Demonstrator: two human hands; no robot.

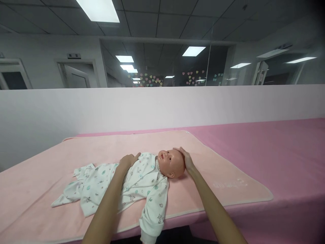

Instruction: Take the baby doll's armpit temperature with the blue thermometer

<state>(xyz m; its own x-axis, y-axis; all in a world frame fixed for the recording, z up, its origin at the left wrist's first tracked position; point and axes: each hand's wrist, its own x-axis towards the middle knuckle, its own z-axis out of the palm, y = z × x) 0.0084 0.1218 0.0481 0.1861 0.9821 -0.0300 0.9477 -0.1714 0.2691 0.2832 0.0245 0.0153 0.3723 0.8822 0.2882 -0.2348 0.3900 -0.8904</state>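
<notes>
A baby doll lies on its back across a light pink mat, its head to the right. It wears a white printed outfit with the legs lying flat to the left. My left hand rests over the far side of the doll's torso, its fingers curled around that side and partly hidden. Against the crown of the doll's head, my right hand is cupped, fingers stretched along the top. The doll's near sleeve hangs over the mat's front edge.
A darker pink cloth covers the surface under the mat and extends right. Behind it stands a low white partition. The surface's front edge is close to me, with a dark area below.
</notes>
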